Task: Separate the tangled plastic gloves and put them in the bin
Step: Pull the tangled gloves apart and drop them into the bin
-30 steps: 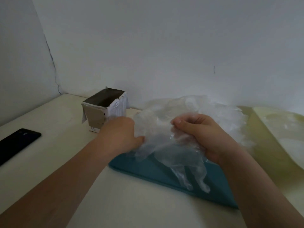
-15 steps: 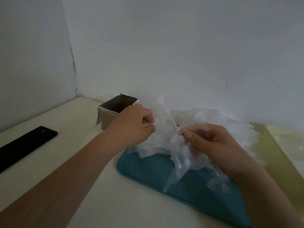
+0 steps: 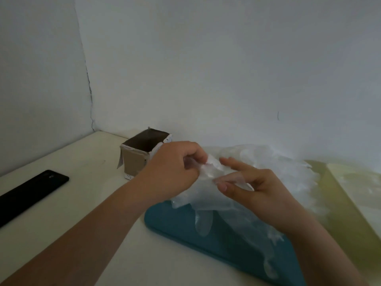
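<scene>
Tray (image 3: 175, 221) partly hidden under tangled gloves (image 3: 278, 168).

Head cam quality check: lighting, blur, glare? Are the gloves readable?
Head view: dim, flat light, no hard shadows, no glare. Gloves read as a pale haze, far edges melting into the wall; the piece pinched by the left hand and right hand is sharper. Phone is plain black, no detail. Frame edges look soft.
</scene>
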